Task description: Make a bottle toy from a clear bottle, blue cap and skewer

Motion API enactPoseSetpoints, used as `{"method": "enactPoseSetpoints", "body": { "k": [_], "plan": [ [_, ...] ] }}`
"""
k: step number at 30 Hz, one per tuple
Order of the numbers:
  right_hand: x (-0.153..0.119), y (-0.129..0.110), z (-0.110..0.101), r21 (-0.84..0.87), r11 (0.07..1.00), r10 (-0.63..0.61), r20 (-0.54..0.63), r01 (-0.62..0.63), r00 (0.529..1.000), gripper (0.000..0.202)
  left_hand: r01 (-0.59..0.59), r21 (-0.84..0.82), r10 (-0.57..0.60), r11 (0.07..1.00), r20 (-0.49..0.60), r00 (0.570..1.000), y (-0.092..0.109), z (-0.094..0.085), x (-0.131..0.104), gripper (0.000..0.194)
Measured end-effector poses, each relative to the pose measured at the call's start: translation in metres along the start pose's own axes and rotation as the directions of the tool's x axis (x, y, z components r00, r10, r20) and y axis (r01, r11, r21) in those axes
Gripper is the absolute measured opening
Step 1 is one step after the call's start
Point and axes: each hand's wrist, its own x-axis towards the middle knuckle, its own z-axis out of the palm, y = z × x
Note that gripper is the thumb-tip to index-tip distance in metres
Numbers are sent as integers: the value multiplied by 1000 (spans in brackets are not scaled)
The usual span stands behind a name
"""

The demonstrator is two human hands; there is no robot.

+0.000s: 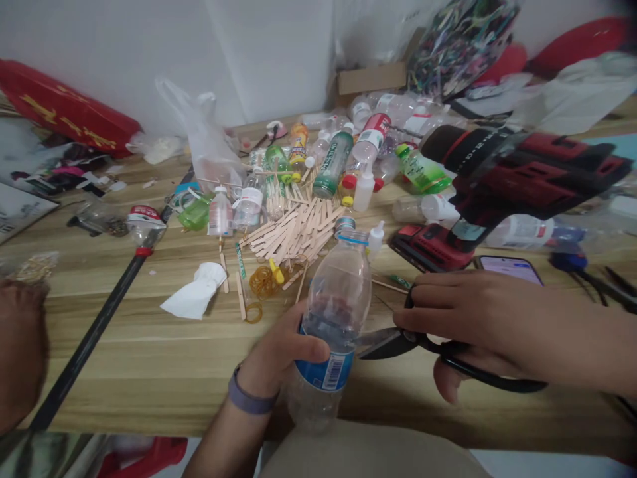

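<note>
A clear plastic bottle (343, 279) with a blue label stands nearly upright at the table's front edge, its neck uncapped. My left hand (293, 345) is wrapped round its middle, thumb on the label. In my right hand (458, 325) are black-handled scissors (391, 343), their blades parted and pointing left. The blade tips meet the bottle's right side just above the label; whether they have pierced the plastic is too blurred to tell. Right behind the bottle lies a pile of wooden sticks (298, 229).
A red and black power drill (522, 172) stands at the right, beside a phone (510, 267). Many bottles, among them a green one (334, 166), crowd the back. A black rod (99, 332) crosses the left side, near another person's hand (22, 352). A crumpled tissue (195, 292) lies left of centre.
</note>
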Motion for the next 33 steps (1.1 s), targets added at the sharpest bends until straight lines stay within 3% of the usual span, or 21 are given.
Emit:
{"method": "enactPoseSetpoints", "body": {
  "k": [6, 13, 22, 29, 33],
  "plan": [
    [-2, -12, 19, 215, 970, 126, -24, -118, 992, 19, -56, 16, 57, 998, -25, 998, -2, -1, -4, 72],
    [-2, -24, 50, 364, 916, 238, -162, -166, 958, 37, -113, 35, 116, 993, -81, 990, -1, 4, -9, 71],
    [3, -35, 50, 266, 952, 213, -219, -152, 952, 46, -115, 11, 115, 993, -106, 988, -3, 1, -10, 78],
    [8, -42, 55, 345, 923, 266, -252, -171, 930, 57, -143, 20, 145, 990, -133, 981, 2, 7, -13, 72],
    [8, -42, 55, 275, 944, 260, -288, -181, 922, 47, -156, -5, 154, 988, -139, 978, 4, 7, -14, 66]
  ]
}}
